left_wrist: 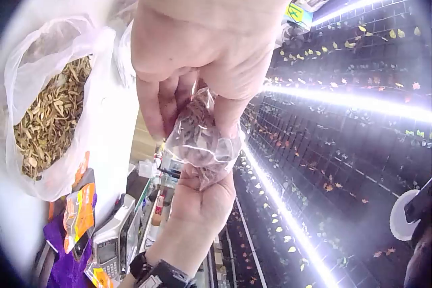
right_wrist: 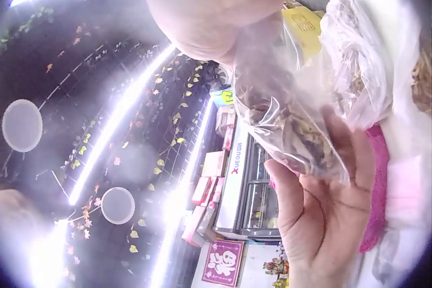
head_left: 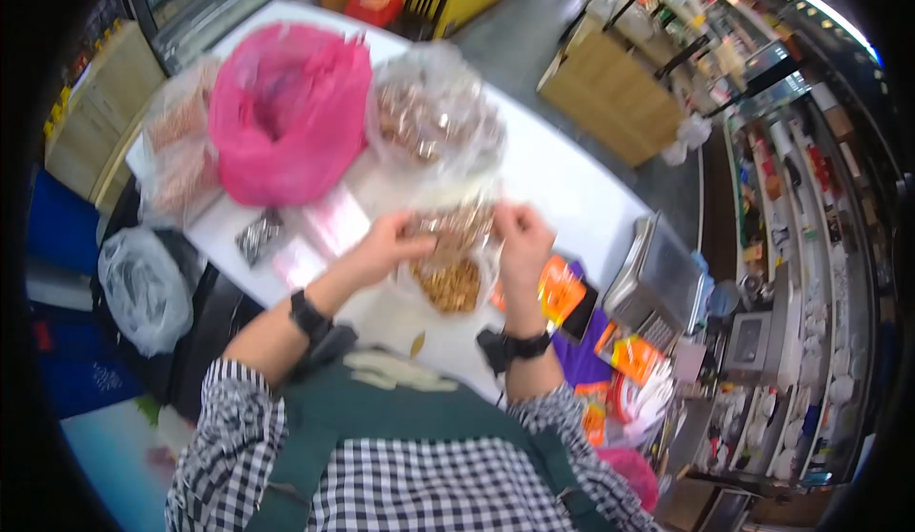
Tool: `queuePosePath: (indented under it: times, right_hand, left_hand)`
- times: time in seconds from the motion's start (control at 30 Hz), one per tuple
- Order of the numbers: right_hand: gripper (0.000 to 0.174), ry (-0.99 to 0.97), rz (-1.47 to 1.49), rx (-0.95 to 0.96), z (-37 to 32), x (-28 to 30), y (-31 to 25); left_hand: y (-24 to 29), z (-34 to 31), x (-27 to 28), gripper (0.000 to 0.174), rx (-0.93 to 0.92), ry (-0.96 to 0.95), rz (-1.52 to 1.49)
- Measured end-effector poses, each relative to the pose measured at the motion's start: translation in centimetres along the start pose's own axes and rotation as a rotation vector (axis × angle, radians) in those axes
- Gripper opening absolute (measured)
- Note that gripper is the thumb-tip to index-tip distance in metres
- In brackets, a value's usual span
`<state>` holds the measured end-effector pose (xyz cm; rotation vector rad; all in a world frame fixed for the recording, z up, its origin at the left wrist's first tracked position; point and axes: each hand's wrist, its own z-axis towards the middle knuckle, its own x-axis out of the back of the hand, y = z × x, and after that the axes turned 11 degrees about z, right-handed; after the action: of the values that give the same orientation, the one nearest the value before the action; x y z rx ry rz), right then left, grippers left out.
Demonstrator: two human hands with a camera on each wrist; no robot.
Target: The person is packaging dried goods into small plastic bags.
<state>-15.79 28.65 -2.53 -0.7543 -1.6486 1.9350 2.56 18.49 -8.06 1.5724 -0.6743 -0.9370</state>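
Fingers [left_wrist: 154, 109] and thumb of the left hand [head_left: 379, 248] are curving round one side of a clear plastic bag [head_left: 457, 223] of brown dried pieces, parted only by the bag itself. The right hand [head_left: 524, 246] is pinching the opposite edge, its fingers curled in. That bag is hanging above the white table [head_left: 562, 189], near an open translucent bag [left_wrist: 27, 79] of yellowish-brown dried slices [left_wrist: 57, 109]. Orange packets [head_left: 559, 292] are lying to the right, near a digital scale [head_left: 658, 279]. Farther off, a bright pink plastic bag [head_left: 286, 174] is standing beside a clear bag of brown pieces [head_left: 434, 117]; beyond the table, a wood-panelled counter [head_left: 610, 89] is standing on grey floor.
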Motion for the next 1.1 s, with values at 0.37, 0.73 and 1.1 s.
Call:
queuePosePath:
  times: [0.37,0.73,1.1]
  right_hand:
    - [0.015,-0.069,-0.014,0.133,-2.2,-1.2,1.6]
    - [0.012,-0.380,-0.175,0.321,-4.6,-0.3,1.7]
    - [0.011,-0.407,-0.102,0.311,-5.2,-0.1,1.6]
  left_hand:
    - [-1.1,-1.6,-0.9,0.043,-0.032,0.174,-0.064]
    - [0.2,-3.4,-0.5,0.056,0.092,-0.103,0.535]
    - [0.0,-5.0,-2.9,0.042,0.098,0.021,0.358]
